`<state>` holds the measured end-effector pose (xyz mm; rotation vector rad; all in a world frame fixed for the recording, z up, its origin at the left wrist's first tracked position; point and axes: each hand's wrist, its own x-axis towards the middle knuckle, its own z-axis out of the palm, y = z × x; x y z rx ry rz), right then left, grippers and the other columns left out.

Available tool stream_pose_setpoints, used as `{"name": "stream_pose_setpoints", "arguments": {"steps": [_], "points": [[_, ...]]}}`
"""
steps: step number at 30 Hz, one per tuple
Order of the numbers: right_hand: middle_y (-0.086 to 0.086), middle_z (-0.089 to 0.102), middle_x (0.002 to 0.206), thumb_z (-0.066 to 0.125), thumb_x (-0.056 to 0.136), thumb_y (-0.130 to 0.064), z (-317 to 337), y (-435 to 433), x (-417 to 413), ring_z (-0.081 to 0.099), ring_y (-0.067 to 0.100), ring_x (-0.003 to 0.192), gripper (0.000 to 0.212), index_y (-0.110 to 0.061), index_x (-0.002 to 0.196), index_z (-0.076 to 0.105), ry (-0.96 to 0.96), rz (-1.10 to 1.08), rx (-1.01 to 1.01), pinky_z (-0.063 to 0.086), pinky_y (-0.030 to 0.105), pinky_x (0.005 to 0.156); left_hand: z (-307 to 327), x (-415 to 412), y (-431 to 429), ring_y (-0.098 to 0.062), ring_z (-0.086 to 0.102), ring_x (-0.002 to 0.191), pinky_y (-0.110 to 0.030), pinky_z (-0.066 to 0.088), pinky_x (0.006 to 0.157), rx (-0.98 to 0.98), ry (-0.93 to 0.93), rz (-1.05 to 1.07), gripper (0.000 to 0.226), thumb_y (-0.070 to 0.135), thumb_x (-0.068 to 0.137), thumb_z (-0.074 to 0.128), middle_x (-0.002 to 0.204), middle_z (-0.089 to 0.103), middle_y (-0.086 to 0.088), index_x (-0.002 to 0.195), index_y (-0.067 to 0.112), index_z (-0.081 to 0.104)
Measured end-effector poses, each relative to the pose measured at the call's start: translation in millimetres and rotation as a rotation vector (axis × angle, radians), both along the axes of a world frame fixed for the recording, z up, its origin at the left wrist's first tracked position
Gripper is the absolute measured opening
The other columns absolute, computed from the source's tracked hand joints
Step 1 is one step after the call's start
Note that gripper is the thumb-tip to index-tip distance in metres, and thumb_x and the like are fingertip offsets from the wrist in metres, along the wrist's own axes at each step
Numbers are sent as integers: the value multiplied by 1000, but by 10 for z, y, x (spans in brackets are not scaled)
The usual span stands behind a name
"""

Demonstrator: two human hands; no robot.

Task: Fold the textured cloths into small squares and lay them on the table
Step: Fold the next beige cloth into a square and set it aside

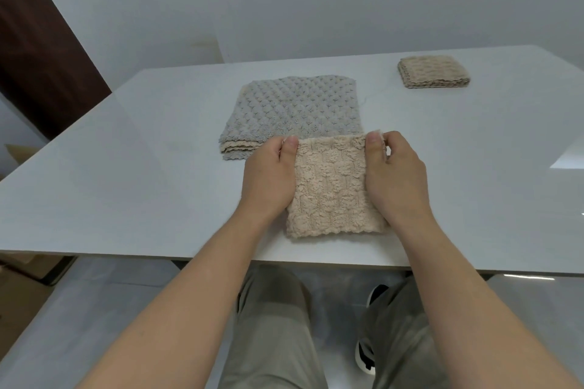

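A beige textured cloth (pixel 331 189), folded into a narrow rectangle, lies near the front edge of the white table (pixel 126 174). My left hand (pixel 268 177) pinches its far left corner with thumb on top. At the far right corner my right hand (pixel 395 174) pinches it the same way. Just behind lies a stack of unfolded cloths (pixel 294 110), a grey-blue one on top and beige layers under it. A small folded beige square (pixel 434 71) sits at the far right of the table.
The table's front edge runs just below the held cloth, with my knees and a black-and-white shoe (pixel 366 354) beneath. A white wall stands behind the table and a dark brown door (pixel 34 50) at the left.
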<state>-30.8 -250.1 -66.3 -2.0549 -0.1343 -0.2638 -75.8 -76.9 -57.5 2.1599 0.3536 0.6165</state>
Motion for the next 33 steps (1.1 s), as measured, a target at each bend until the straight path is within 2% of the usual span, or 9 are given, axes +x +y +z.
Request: {"name": "stream_pose_setpoints", "arguments": {"steps": [2,4,8,10,16,25,28,32,33], "points": [[-10,61,84,36,107,-48,-44,8,2,55,4,76,36,-19,103,58,-17,-17,8,36,26,61,-21,-7,-22,-7,39,58,-20,31,53,40,-19,25,43,36,108,46,62,45,8,69,17,43],[-12,60,82,38,107,-47,-72,8,6,54,-1,74,35,-19,102,58,-22,-36,17,35,13,59,-57,-9,-46,-6,42,59,-25,34,57,-9,-8,39,44,41,107,45,64,49,8,71,16,48],[-9,60,78,36,107,-46,-76,0,12,53,0,69,36,-17,99,56,-16,-36,14,35,8,55,-104,-30,-99,-13,67,87,-34,52,79,-298,165,12,62,72,95,38,90,72,4,94,18,69],[-6,60,77,36,107,-47,-64,10,11,53,3,67,37,-17,97,55,-22,-34,15,34,10,54,-108,-79,-168,-14,66,94,-35,51,84,-300,177,12,58,69,97,40,98,72,4,106,18,66],[-4,59,74,35,108,-47,-49,63,0,54,7,67,39,-15,95,52,-34,-23,22,36,24,56,-143,-133,-252,-16,60,77,-34,40,64,-46,75,41,34,47,108,37,79,60,4,108,16,50],[-1,59,73,38,108,-42,-36,81,16,50,5,61,37,-11,97,54,-19,-25,33,37,9,51,-95,-109,-179,1,52,60,-20,35,54,-23,19,16,20,37,108,46,72,57,9,117,20,52],[-3,58,76,36,108,-44,41,148,55,50,3,66,36,-14,95,51,-15,-16,16,32,13,50,-24,-60,-75,5,54,80,-5,37,64,-78,78,16,40,45,105,48,100,63,5,135,19,49],[-8,53,80,33,108,-48,218,308,205,50,13,72,38,-15,101,50,22,33,-12,32,33,62,143,53,180,-12,66,96,-33,53,90,-204,43,7,43,50,100,56,112,67,-1,136,31,44],[-9,51,80,32,108,-47,270,363,270,49,17,75,39,-14,102,51,34,32,-17,32,32,67,201,62,232,-13,67,95,-30,54,89,-199,20,-21,44,48,100,57,111,67,1,140,35,41]]}}
